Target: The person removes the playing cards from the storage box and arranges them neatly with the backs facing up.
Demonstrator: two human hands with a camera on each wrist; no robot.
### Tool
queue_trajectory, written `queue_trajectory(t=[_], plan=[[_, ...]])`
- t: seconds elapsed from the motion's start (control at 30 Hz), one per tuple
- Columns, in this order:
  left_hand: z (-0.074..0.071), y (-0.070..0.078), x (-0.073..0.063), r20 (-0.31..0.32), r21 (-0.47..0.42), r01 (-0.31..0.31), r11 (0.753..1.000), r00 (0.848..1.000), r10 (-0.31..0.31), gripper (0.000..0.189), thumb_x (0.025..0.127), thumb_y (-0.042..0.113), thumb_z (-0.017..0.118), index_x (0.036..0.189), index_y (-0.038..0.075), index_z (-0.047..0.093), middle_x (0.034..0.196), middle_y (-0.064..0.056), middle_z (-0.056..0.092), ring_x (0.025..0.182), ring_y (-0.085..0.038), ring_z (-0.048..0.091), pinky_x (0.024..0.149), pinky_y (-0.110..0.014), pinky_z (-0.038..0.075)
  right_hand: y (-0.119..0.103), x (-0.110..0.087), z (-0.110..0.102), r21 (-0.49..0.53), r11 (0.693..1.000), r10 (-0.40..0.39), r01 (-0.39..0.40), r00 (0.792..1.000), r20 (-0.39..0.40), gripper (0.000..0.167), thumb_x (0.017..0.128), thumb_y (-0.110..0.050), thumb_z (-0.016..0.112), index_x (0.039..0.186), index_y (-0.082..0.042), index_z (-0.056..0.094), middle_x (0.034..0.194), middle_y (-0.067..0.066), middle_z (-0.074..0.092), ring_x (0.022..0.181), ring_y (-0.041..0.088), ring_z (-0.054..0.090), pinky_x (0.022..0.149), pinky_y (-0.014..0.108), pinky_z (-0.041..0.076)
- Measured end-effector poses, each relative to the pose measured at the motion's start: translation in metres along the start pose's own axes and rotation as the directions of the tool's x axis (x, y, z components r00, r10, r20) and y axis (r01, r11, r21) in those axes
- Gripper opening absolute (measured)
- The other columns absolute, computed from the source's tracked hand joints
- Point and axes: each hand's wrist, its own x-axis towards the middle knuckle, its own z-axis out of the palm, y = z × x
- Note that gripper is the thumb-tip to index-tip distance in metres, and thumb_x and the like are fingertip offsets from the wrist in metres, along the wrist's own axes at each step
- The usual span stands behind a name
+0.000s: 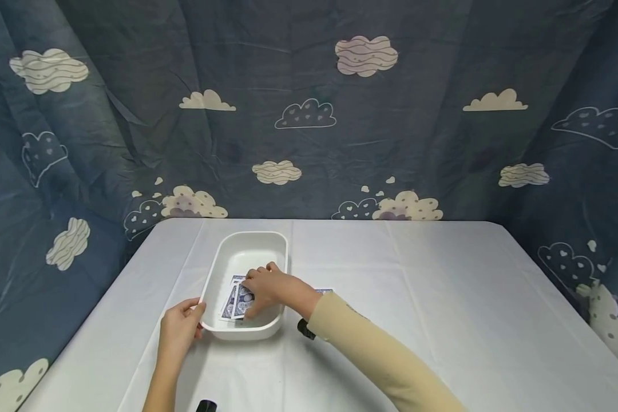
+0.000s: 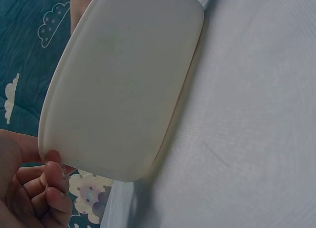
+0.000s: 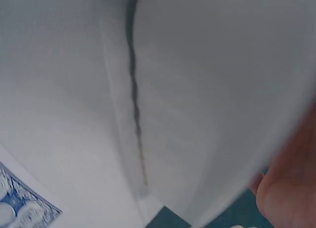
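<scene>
A white tray (image 1: 247, 333) with rounded corners lies on the table left of centre. My left hand (image 1: 179, 329) pinches its near left rim; in the left wrist view the left hand (image 2: 42, 188) holds the corner between thumb and curled fingers, and the tray's outer wall (image 2: 118, 85) fills the middle. Inside the tray are blue-backed playing cards (image 1: 228, 306), overlapping and slanted. My right hand (image 1: 270, 289) reaches over the right rim and grips a playing card (image 1: 242, 300) there, thumb near its lower end. The right hand partly covers that card.
Another blue-backed card (image 1: 324, 290) shows on the table behind the right wrist; the right wrist view also has a card (image 3: 22, 203). Small black objects (image 1: 305, 329) sit by the wrists. A white cloth (image 1: 417, 274) covers the table; a dark cloud-print curtain (image 1: 298, 143) hangs behind.
</scene>
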Motion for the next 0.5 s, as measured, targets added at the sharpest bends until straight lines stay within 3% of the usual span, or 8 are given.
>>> queue_trajectory(t=[0.23,0.5], plan=[[0.001,0.000,0.000,-0.001,-0.002,-0.006,1.000,1.000,0.006,0.037,0.089,0.019,0.051,0.115,-0.007,0.056,0.051,0.006,0.051,0.041,-0.007,0.047,0.042,-0.022,0.042,0.009,-0.023,-0.018,-0.023,0.998,-0.065,0.063,0.993,-0.096,0.073,0.074,-0.058,0.059,0.136,-0.024,0.041,0.136,-0.006,0.043,0.123,0.012,0.041,0.103,0.036,0.026],[0.000,0.002,-0.002,-0.005,0.010,-0.009,1.000,1.000,0.009,0.038,0.089,0.019,0.050,0.116,-0.007,0.055,0.051,0.006,0.049,0.041,-0.008,0.047,0.043,-0.022,0.042,0.026,-0.056,-0.034,0.112,0.991,-0.056,0.079,0.980,-0.193,0.073,0.074,-0.053,0.062,0.137,-0.024,0.039,0.138,-0.004,0.040,0.126,0.014,0.038,0.105,0.039,0.022]])
